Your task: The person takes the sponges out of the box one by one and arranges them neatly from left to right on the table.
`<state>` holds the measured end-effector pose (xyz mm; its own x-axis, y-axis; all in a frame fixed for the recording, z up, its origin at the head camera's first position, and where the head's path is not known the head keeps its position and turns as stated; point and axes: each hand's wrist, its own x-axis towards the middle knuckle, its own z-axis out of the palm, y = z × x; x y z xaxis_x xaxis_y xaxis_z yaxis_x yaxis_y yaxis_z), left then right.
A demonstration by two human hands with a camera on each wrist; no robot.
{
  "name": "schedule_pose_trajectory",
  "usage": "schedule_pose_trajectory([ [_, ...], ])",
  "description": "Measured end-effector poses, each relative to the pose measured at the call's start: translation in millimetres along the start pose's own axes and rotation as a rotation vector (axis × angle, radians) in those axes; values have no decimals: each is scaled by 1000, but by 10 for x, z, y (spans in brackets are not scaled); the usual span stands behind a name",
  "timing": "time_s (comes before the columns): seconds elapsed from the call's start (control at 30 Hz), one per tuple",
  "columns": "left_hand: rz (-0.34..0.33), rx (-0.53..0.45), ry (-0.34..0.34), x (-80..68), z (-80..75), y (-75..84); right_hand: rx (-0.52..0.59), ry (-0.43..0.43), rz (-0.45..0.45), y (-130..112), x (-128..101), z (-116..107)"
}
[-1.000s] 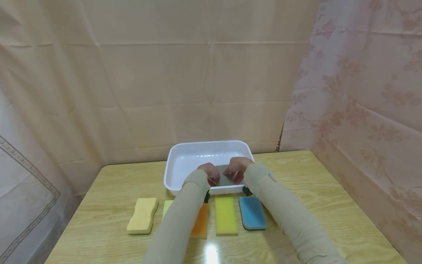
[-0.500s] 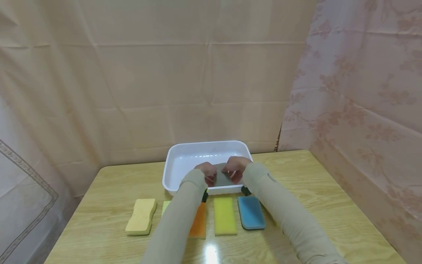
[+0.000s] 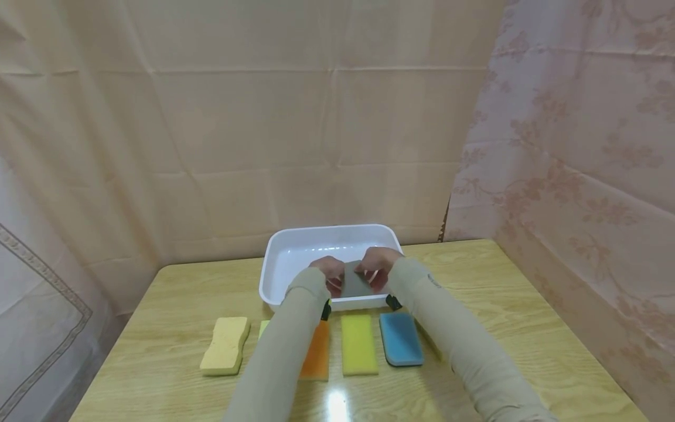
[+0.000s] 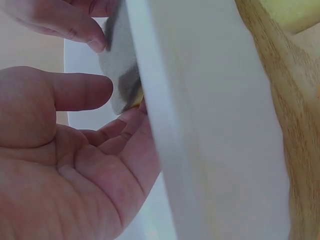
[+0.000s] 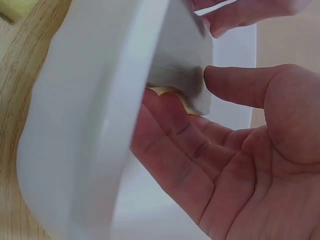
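Holding a grey sponge (image 3: 355, 280) between them, the left hand (image 3: 329, 275) and right hand (image 3: 375, 267) work over the near side of the white tub (image 3: 279, 249), just below the frame's centre. Each grip pinches one end of the sponge — it stands more upright than a second ago, lifted off the tub's floor, so it looks ready for wringing. Wrist views show a yellow underside. Lower down on the counter (image 3: 527, 305) lie four more sponges: pale yellow (image 3: 227, 345), orange (image 3: 317, 357), yellow (image 3: 359, 344), blue (image 3: 401, 339) — nothing blocks the hands.
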<state>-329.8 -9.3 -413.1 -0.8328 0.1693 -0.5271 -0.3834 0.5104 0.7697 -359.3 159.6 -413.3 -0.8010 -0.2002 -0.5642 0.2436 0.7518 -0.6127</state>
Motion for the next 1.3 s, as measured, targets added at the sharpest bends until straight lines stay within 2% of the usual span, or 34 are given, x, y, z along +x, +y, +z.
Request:
schedule_pose_trajectory([
  [0.37,-27,-38,16,158,22,-21,17,9,17,-21,-34,-26],
  [0.73,-25,-31,21,244,47,-55,60,22,34,-36,-92,-9],
  [0.9,-2,-24,20,246,72,-61,60,26,70,-85,-90,-46],
  [0.97,-1,-52,28,235,81,-51,61,35,75,-97,-90,-60],
  [1.13,-18,-117,59,209,91,-14,53,35,38,-98,-82,-79],
  [1.3,-6,-100,61,203,90,-4,66,41,29,-76,-85,-75],
])
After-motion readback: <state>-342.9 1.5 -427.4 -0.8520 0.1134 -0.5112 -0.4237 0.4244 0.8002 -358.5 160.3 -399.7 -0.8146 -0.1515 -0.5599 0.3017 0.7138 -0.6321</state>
